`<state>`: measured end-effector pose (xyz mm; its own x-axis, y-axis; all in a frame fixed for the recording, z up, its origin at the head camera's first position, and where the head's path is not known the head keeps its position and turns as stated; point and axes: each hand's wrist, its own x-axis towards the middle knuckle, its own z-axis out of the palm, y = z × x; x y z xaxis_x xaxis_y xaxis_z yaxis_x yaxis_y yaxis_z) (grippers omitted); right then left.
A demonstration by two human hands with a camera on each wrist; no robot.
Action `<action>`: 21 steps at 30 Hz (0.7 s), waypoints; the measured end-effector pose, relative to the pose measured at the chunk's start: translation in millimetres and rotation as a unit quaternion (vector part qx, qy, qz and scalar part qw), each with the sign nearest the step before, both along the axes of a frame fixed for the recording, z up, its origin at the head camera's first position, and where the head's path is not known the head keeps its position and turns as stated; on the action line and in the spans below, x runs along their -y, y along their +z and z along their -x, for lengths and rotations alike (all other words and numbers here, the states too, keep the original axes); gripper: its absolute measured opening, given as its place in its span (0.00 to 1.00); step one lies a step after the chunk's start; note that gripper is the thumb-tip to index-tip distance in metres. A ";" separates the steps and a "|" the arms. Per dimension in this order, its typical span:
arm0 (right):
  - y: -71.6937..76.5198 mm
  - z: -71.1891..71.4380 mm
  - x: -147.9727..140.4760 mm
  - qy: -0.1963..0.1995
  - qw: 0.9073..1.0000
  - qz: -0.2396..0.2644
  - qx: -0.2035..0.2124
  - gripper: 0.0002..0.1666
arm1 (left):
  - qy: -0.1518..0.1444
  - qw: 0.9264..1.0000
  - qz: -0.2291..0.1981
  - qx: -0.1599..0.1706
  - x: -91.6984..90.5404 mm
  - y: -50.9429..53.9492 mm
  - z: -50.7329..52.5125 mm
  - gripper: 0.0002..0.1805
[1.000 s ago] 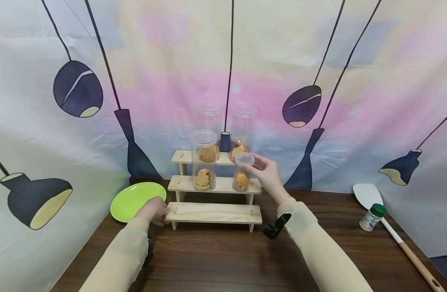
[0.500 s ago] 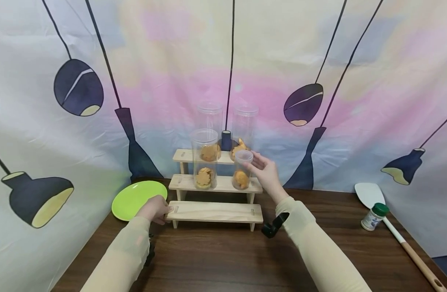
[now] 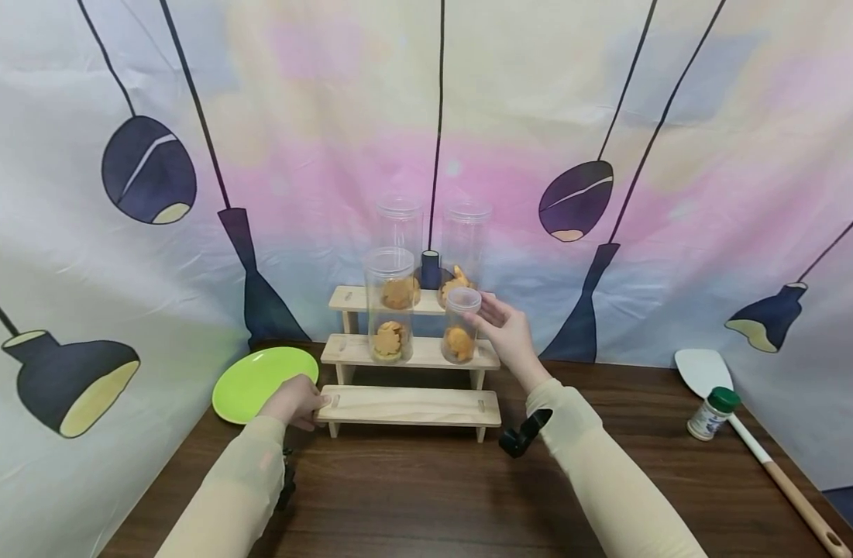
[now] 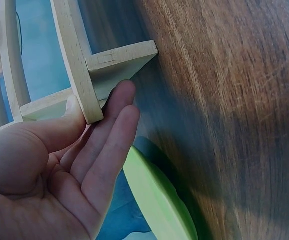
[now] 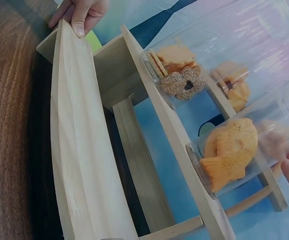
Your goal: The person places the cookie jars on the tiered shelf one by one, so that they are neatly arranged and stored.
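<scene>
My left hand (image 3: 294,401) pinches the left end of the lowest step of a three-tier wooden display rack (image 3: 412,404), thumb on top and fingers below. On the middle step, at the right, my right hand (image 3: 507,333) holds a short clear jar (image 3: 459,341) around its upper side. Inside that jar is a fish-shaped pastry (image 5: 232,150), seen in the right wrist view. A taller clear jar (image 3: 389,310) of cookies stands at the left of the same step. Two more tall jars with cookies stand on the top step, partly hidden behind the front ones.
A green plate (image 3: 231,387) lies left of the rack, close to my left hand. At the right, a green-capped shaker bottle (image 3: 710,416) stands beside a white spatula (image 3: 792,488) with a wooden handle. A printed cloth (image 3: 370,116) hangs behind the dark wooden table (image 3: 412,504).
The short jar has shifted slightly to the left on the middle step with my right hand still on it. My left hand keeps its hold on the lowest step.
</scene>
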<state>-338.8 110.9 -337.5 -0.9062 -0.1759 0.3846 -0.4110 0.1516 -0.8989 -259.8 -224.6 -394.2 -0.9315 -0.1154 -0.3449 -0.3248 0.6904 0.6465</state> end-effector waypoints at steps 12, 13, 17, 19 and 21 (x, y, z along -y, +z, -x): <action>-9.1 -7.4 -27.6 -0.023 0.999 -0.027 -0.010 0.35 | -0.012 1.000 -0.016 -0.007 2.2 1.6 1.4 0.13; -9.6 -8.6 -30.1 -0.025 0.999 -0.029 -0.011 0.35 | -0.010 1.000 -0.021 -0.007 2.9 1.2 0.7 0.13; -8.4 -16.1 -42.4 -0.029 0.998 -0.054 -0.019 0.32 | -0.005 0.999 -0.034 -0.012 6.8 -1.3 -2.0 0.14; -2.9 -23.5 -48.7 -0.029 0.997 -0.066 -0.024 0.30 | -0.002 0.999 -0.034 -0.018 10.0 -3.3 -2.6 0.14; 2.4 -30.8 -55.6 -0.027 0.996 -0.075 -0.027 0.29 | 0.000 0.999 -0.025 -0.028 13.3 -4.4 -3.2 0.14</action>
